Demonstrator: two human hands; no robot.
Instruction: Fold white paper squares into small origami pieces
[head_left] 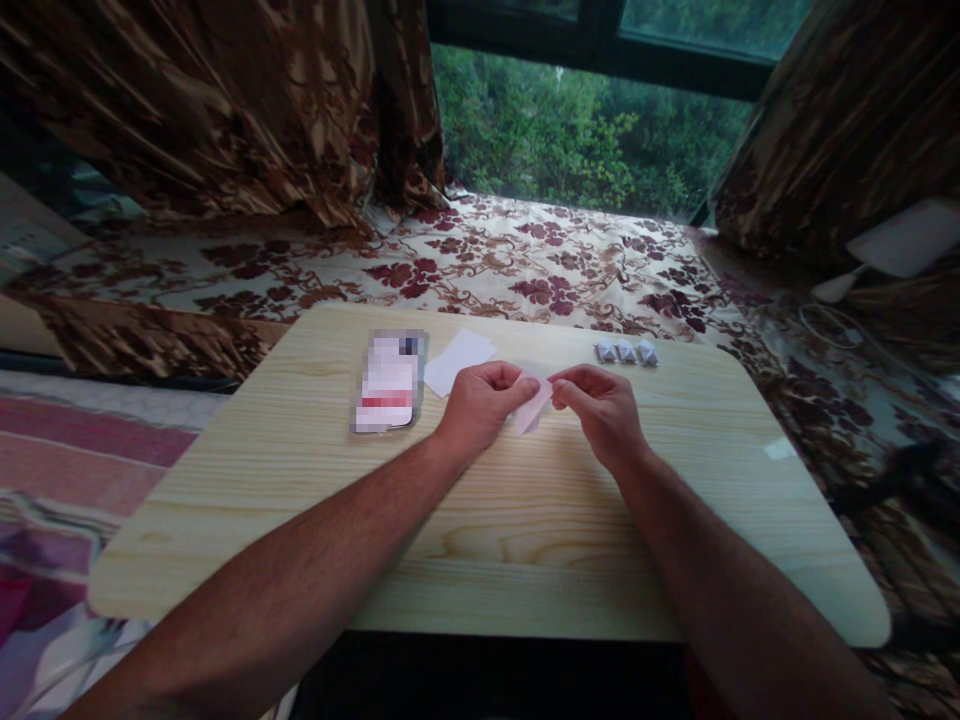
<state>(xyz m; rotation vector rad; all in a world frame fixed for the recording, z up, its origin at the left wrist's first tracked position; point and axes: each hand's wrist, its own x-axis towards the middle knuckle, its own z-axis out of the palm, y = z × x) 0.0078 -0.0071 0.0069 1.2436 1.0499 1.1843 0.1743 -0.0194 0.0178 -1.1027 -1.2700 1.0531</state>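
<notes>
Between my two hands, over the middle of the table, is a small folded sheet of pale paper [532,408]. My left hand [487,400] pinches it from the left, thumb on top. My right hand [600,405] is closed at the paper's upper right edge, its thumb and forefinger pressed together there. Behind my left hand lie several flat white paper sheets [454,362], partly overlapping. Three small folded white paper pieces [627,352] stand in a row beyond my right hand.
A phone-like object [387,382], blurred by pixels, lies left of the sheets. The light wooden table [285,480] has rounded corners, with a whitish patch [778,449] on its right side. Behind it a flower-patterned cloth [525,255] covers the window ledge. A white lamp-like object [904,238] is at right.
</notes>
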